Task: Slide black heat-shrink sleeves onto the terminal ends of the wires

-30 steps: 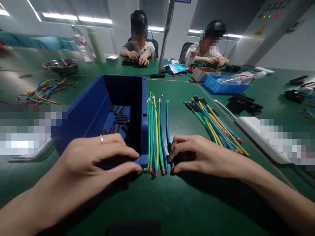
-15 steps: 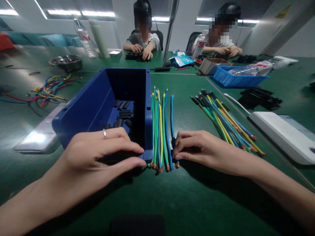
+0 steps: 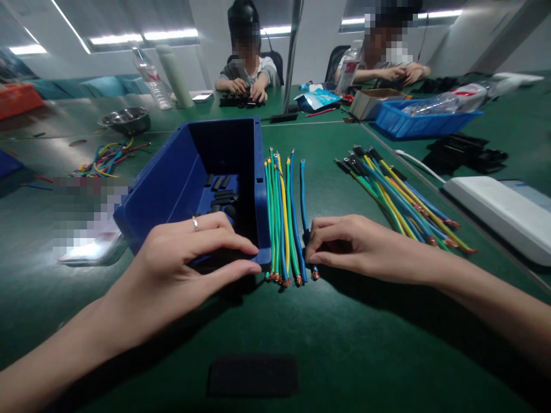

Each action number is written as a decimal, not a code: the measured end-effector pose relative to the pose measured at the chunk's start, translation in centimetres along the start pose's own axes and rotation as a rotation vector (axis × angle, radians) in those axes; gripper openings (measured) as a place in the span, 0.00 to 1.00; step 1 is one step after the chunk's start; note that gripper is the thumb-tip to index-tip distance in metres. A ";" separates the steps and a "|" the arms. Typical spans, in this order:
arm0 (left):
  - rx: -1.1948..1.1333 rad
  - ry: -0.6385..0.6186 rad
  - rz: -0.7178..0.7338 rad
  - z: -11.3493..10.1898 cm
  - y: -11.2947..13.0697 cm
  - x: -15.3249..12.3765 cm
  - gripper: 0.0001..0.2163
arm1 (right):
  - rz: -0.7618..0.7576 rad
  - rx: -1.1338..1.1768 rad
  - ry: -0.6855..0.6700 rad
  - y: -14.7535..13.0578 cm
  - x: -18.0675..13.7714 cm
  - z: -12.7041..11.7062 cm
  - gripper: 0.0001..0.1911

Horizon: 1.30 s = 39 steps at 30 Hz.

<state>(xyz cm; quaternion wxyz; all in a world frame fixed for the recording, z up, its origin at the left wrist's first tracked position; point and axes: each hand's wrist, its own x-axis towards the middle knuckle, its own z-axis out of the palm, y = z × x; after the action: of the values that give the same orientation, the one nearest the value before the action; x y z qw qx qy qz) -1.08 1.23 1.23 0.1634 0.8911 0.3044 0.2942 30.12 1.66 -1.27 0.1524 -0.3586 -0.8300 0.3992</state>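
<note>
Fingers of my left hand (image 3: 189,261) are curling over the near lip of the blue bin (image 3: 181,172), steadying it at centre frame. My right hand (image 3: 357,246) is pinching, I think, the rightmost blue wire (image 3: 303,195) by its bare end. I'm counting roughly seven wires in this straight row (image 3: 282,212), aligned for picking; several black sleeves (image 3: 219,195) are lying inside.

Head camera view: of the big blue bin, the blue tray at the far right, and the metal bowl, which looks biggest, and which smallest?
1. Blue bin: by far the largest in the picture.
2. Blue tray.
3. Metal bowl: smallest.
The bin sits nearest the camera, so its lead is partly nearness; tray and bowl lie farther back.
</note>
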 end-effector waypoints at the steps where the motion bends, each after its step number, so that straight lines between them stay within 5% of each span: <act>1: -0.001 0.003 0.004 0.0 -0.1 0.0 0.02 | 0.004 -0.010 0.005 0.0 0.0 0.0 0.20; 10: 0.034 0.014 -0.042 0.5 -1.0 -0.8 0.04 | -0.022 -0.077 -0.001 -0.5 -0.4 -0.2 0.20; 18: -0.003 0.084 -0.038 1.1 -1.0 -0.8 0.11 | -0.067 -0.198 0.015 -0.4 -0.6 0.7 0.10; 21: -0.007 0.085 -0.053 1.1 -0.9 -0.8 0.05 | -0.061 -0.191 0.024 -0.5 -0.7 0.8 0.08; 32: -0.047 0.009 0.009 0.7 -1.1 -0.8 0.04 | 0.080 -0.142 0.008 -1.0 -0.5 0.6 0.13; 39: -0.063 0.017 0.047 0.6 -0.6 -0.3 0.03 | 0.131 -0.201 -0.047 -1.5 -0.3 0.8 0.07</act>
<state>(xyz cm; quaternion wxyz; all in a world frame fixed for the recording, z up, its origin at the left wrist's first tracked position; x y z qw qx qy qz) -1.15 1.44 0.31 0.1817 0.8900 0.2752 0.3148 29.20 0.42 -0.59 0.0694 -0.4161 -0.8440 0.3312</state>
